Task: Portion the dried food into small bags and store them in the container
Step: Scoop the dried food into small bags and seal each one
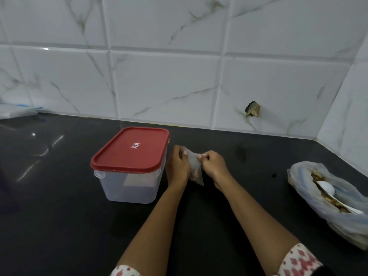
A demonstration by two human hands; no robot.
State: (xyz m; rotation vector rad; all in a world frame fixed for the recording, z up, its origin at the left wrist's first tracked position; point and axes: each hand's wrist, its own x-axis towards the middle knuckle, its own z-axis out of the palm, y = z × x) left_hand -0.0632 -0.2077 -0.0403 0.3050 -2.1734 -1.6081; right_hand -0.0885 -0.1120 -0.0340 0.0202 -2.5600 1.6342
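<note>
Head view, mid-frame: the left hand and right hand pinch the top edge of a small bag with some dried food at its bottom, just right of the container, whose red lid is on. At the right edge the big bag holds plenty, so most portioning seems left. What the container holds is unclear through its cloudy wall.

Between my fingers the small bag is thin, clear, crinkly plastic. Left of my fingers, the container is smooth, cloudy plastic with a red plastic lid. Under my fingers the black desk is polished and glossy. Beyond them the wall tiles shine.
</note>
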